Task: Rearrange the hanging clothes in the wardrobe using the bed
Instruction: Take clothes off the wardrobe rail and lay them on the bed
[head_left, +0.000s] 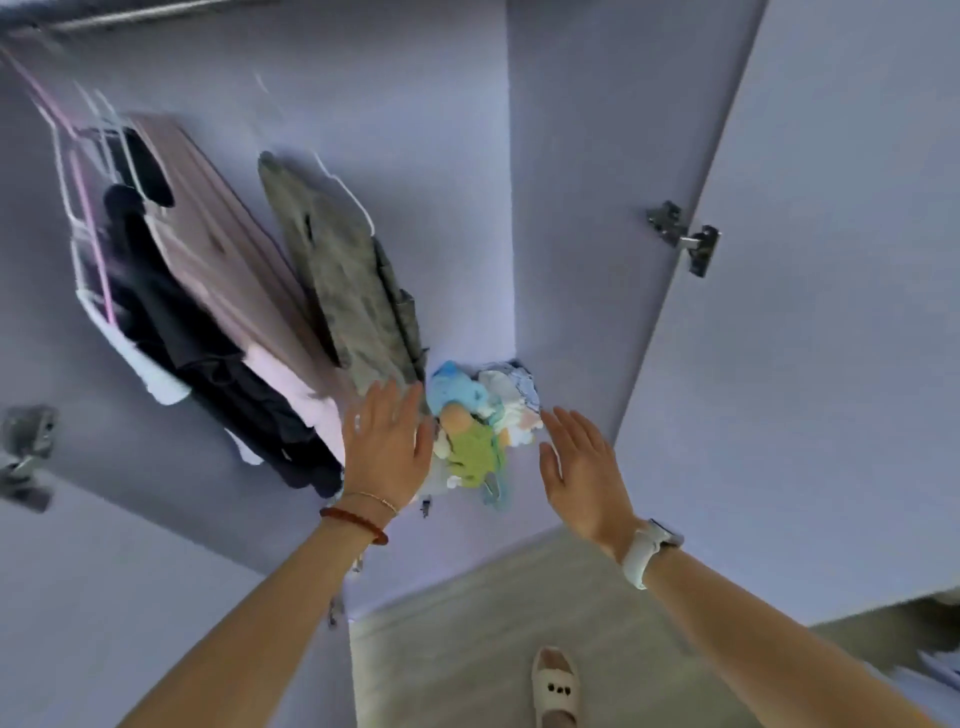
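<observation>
Inside the lilac wardrobe (415, 130) several garments hang from a rail (130, 18) at the top left: a dark one (156, 312), a pink one (223, 249) and a grey-green one (343, 280) on white hangers. A heap of small clothes (483, 415) in blue, green, orange and white lies on the wardrobe floor in the right corner. My left hand (387, 447) reaches forward with straight fingers beside the grey-green garment's hem, left of the heap. My right hand (582, 467) is stretched out flat to the right of the heap. Neither hand holds anything.
The open right door (831, 312) with a metal hinge (685, 236) stands close to my right arm. The left door (104, 597) carries another hinge (28, 452). Below is pale flooring (467, 649) and my foot in a white slipper (556, 686).
</observation>
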